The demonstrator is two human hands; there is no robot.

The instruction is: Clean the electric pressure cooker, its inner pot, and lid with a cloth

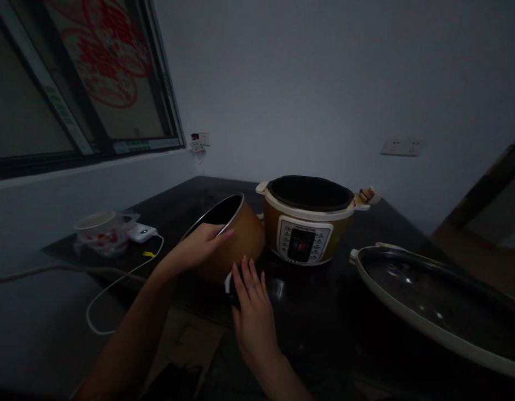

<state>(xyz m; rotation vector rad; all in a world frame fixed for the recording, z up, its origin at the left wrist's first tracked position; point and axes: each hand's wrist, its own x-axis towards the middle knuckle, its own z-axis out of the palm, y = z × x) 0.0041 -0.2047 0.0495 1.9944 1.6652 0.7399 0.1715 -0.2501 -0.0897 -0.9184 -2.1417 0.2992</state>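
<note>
A golden-brown inner cooker pot (240, 242) with a dark inside is tilted on the black table. My left hand (201, 242) grips its near rim, fingers over the edge and partly out of sight inside. My right hand (253, 306), a ring on one finger, presses a small black-and-white pad or cloth (229, 283) against the pot's outer side near the bottom. Most of that pad is hidden under the fingers. Just behind the pot stands the electric cooker body (305, 239), lidless, with a control panel on its front.
The cooker's lid (432, 301) lies glass-topped on the right of the black table (324, 312). On the left are a plastic-wrapped cup (102, 231) and a white device (141, 232) with a cable (111, 284). Wall sockets (403, 147) and a window border the table.
</note>
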